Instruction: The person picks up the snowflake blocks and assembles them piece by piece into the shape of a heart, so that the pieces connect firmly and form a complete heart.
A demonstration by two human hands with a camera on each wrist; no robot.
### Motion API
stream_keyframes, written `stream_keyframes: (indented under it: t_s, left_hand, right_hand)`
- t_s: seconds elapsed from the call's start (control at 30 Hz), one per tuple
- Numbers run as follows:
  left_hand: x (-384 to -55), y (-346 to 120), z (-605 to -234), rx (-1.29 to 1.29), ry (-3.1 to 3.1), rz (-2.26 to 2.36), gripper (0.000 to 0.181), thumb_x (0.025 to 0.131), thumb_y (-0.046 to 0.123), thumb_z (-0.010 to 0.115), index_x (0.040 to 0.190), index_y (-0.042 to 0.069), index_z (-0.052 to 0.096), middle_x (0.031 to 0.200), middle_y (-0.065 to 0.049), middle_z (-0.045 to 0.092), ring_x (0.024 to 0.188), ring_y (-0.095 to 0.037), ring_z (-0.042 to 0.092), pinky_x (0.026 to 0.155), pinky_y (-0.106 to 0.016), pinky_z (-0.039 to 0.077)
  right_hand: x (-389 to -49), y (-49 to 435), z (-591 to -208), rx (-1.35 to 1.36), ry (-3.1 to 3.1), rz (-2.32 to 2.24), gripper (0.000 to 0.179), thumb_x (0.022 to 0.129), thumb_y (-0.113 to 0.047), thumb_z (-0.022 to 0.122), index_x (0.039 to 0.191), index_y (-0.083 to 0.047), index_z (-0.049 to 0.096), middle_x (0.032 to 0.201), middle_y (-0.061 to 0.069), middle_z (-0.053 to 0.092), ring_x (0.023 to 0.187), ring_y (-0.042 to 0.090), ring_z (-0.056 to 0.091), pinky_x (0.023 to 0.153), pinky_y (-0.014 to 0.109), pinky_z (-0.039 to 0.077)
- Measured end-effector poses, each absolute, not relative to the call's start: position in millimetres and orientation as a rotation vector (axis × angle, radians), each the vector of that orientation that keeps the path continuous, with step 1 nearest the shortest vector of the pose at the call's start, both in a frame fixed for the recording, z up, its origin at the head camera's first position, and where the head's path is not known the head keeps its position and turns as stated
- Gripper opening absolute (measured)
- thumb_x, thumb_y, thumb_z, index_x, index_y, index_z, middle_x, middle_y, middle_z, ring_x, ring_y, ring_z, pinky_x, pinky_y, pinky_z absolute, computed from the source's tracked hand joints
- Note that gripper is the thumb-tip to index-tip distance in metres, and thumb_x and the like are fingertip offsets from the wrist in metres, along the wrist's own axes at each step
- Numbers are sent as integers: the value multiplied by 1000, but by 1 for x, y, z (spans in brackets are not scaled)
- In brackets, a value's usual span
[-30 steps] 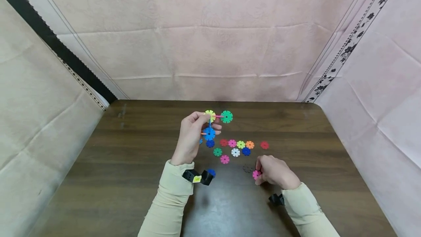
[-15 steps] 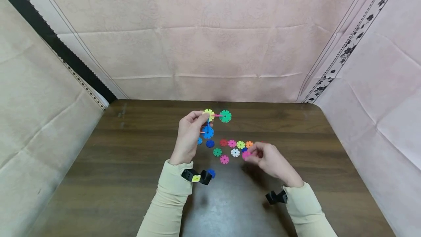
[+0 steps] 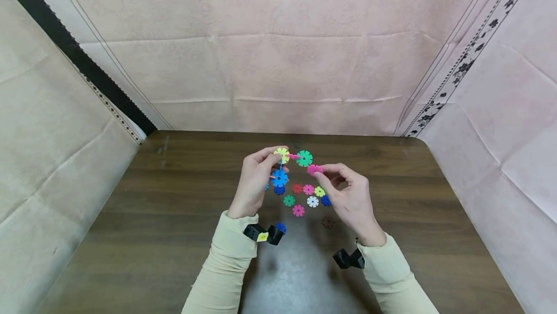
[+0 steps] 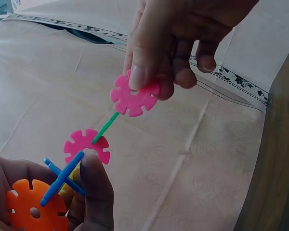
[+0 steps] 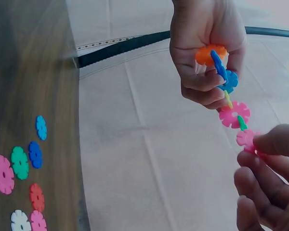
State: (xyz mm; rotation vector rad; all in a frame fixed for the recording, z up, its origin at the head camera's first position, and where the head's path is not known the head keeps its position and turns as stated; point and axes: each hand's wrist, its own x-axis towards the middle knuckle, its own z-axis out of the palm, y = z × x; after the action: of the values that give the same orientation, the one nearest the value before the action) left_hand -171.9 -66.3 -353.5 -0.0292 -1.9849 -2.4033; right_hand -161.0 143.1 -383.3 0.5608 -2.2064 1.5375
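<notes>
My left hand [image 3: 256, 178] holds a linked chain of notched plastic discs above the table. In the head view the chain shows a yellow-green disc [image 3: 283, 151], a green disc [image 3: 304, 158] and a blue disc [image 3: 279, 178], with thin edge-on discs between them. An orange disc [image 4: 36, 209] lies near the left fingers in the left wrist view. My right hand [image 3: 350, 193] pinches a loose-ended pink disc [image 4: 135, 103] between thumb and finger. Its edge meets the edge-on green disc at the chain's right end. Parts of the chain are hidden behind the left fingers.
On the wooden table [image 3: 174, 236] lie several loose discs, among them a white disc [image 3: 312, 201], a red disc [image 3: 297, 188] and a lower pink disc [image 3: 298, 211]. A see-through dark disc [image 3: 328, 222] lies nearer. Pale cloth [image 3: 278, 72] hangs behind the table.
My right hand has lifted the pink disc off the table and carried it up and leftward to the chain's green end. The left hand has barely moved.
</notes>
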Motion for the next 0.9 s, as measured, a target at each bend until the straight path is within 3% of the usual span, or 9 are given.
stream_keyframes:
  t_s: [0.2,0.43,0.63,0.8,0.9]
  left_hand:
    - [-172,-65,-353,-41,-1981,-2406,23,98,17,58,115,7,70,94,-12,67,71,-17,67,54,-20,48]
    - [-170,-64,-352,-41,-1997,-2411,27,98,17,57,119,2,67,88,-11,68,70,-18,67,56,-21,50]
    - [-170,-63,-353,-40,-2007,-2408,25,98,17,57,116,5,69,89,-13,68,70,-18,67,58,-22,51]
    - [-172,-64,-355,-84,-2028,-2433,25,99,17,55,115,6,69,90,-18,66,73,-24,67,62,-25,52]
    - [-172,-66,-355,-155,-2050,-2455,26,99,16,52,118,8,68,91,-19,65,74,-24,66,64,-26,52]
  right_hand:
    - [-162,141,-382,557,-2151,1487,16,84,-11,77,98,-17,74,89,-10,71,70,13,58,62,26,50]
    - [-162,139,-381,613,-2109,1428,15,82,-5,78,95,-12,73,86,-3,70,70,11,57,60,25,50]
    - [-159,135,-376,660,-2095,1393,15,80,3,76,93,-3,71,83,4,67,68,14,56,58,29,49]
    - [-164,141,-380,739,-2087,1425,22,82,-4,77,102,-9,72,92,0,67,74,12,58,65,23,52]
    - [-166,145,-380,821,-2070,1553,26,81,3,74,105,-7,70,106,5,64,85,18,61,74,24,53]
